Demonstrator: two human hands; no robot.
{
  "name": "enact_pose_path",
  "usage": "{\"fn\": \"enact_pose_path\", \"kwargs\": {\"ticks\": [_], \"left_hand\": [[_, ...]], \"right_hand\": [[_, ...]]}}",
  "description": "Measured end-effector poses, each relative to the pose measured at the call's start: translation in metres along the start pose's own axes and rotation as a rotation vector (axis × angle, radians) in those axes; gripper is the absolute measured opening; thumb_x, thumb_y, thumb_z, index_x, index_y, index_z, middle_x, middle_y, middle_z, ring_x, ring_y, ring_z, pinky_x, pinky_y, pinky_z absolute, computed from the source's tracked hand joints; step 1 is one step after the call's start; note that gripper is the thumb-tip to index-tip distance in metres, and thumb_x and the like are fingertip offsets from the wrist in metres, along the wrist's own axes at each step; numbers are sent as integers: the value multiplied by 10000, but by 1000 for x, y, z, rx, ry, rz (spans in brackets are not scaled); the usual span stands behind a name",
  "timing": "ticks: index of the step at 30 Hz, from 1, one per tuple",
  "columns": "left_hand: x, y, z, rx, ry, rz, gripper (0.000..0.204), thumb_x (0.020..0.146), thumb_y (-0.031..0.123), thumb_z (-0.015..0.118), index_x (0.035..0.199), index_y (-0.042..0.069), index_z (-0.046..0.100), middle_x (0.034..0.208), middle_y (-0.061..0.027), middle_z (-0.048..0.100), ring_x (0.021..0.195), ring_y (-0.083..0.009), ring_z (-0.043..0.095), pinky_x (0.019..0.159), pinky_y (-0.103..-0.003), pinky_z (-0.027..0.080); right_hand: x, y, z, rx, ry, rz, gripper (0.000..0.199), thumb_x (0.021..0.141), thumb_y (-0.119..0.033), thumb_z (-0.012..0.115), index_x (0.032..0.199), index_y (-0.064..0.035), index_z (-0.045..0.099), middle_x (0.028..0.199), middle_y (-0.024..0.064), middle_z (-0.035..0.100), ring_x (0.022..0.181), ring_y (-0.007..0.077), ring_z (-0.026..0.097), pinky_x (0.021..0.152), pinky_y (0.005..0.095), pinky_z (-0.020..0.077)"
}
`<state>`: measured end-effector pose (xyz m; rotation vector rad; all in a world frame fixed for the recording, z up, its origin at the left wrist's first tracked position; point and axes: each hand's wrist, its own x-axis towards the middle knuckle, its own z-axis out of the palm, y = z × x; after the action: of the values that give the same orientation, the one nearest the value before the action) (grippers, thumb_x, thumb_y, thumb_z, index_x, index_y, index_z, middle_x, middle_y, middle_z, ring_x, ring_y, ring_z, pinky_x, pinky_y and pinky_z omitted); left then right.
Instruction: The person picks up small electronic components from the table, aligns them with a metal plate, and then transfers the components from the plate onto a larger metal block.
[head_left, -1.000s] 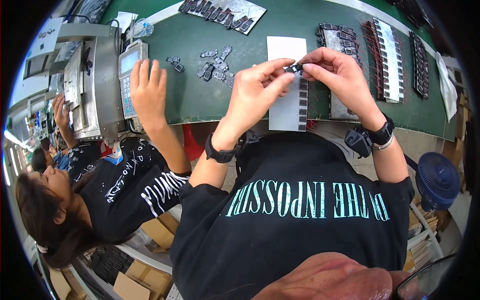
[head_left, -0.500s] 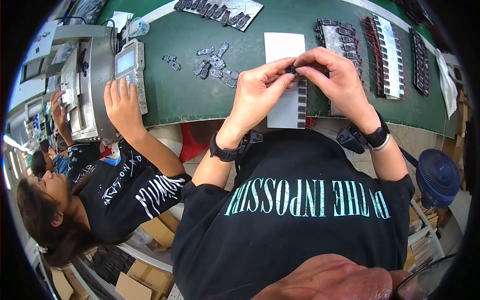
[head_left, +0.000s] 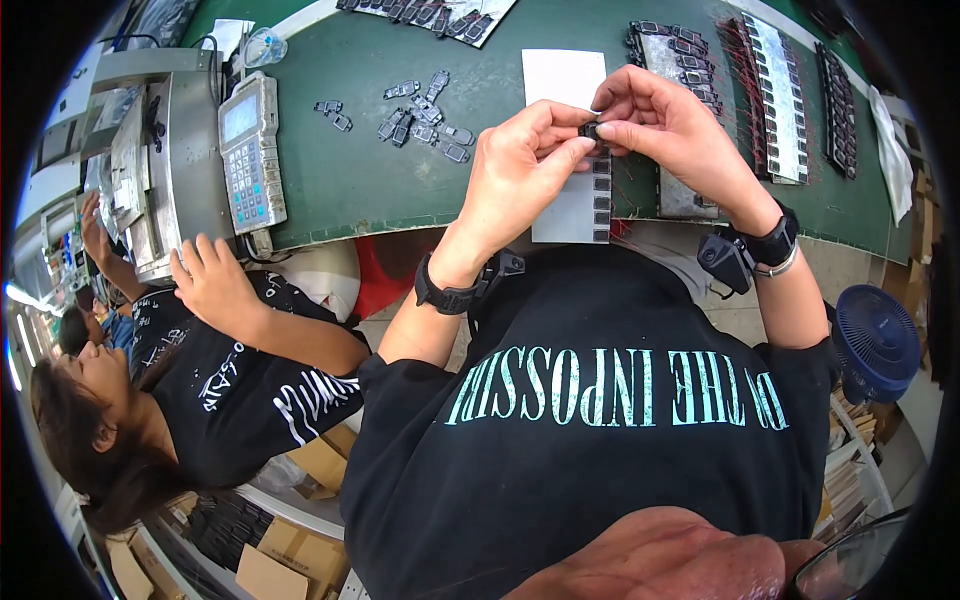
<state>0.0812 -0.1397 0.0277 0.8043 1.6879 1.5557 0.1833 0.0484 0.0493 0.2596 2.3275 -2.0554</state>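
Note:
Fingertips of my left hand (head_left: 525, 170) pinch a small black part (head_left: 590, 130) over a white board. My right hand (head_left: 665, 125) meets it from the other side, its thumb and bent fingers closed at the same part. Fingers cover most of the part, so its exact kind cannot be told. Beneath both hands lies the white board (head_left: 562, 212). Along its right edge runs a row of small black rectangular pieces (head_left: 601, 203) with thin red wires beside them.
Loose dark parts (head_left: 425, 115) lie left of my hands. On the right are a metal plate with black parts (head_left: 685, 190), a white wired strip (head_left: 785, 110) and a white cloth (head_left: 890, 150). A co-worker's hand (head_left: 215, 285) is near a keypad controller (head_left: 250, 150); a blue fan (head_left: 877, 345) stands right.
My right hand has shifted slightly, its index finger lifting higher and its wrist moving right. The co-worker's hand has moved down and left, off the keypad controller. The view has shifted slightly.

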Motion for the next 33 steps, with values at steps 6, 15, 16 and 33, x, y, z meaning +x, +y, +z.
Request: {"fn": "enact_pose_path", "kwargs": {"ticks": [6, 15, 16, 33], "left_hand": [[2, 9, 0, 57, -52, -22, 240, 979, 8, 629, 1211, -56, 624, 1042, -124, 744, 952, -160, 730, 830, -273, 614], [4, 16, 5, -212, -4, -140, 219, 958, 3, 589, 1140, -109, 635, 970, -156, 746, 909, -172, 744, 798, -280, 619], [5, 17, 5, -223, -11, -146, 222, 956, 8, 592, 1139, -111, 635, 965, -156, 746, 904, -171, 744, 793, -278, 619], [4, 16, 14, -181, 0, -103, 232, 999, 40, 594, 1184, -97, 625, 1009, -161, 737, 930, -197, 744, 817, -284, 623]], "right_hand": [[-1, -2, -4, -195, -31, -2, 168, 984, -17, 595, 1147, 20, 572, 972, 26, 628, 904, 68, 624, 829, 222, 533], [-11, -5, -6, -227, -12, -63, 180, 984, -21, 609, 1159, 14, 585, 1009, 23, 641, 898, 74, 628, 835, 232, 536], [-13, -6, -7, -249, -11, -63, 186, 984, -23, 613, 1165, 12, 587, 1012, 23, 644, 903, 74, 631, 836, 233, 538], [-17, 4, -2, 27, 81, -59, 157, 971, -71, 662, 1095, 18, 626, 974, 35, 677, 920, 82, 661, 848, 244, 562]]}}
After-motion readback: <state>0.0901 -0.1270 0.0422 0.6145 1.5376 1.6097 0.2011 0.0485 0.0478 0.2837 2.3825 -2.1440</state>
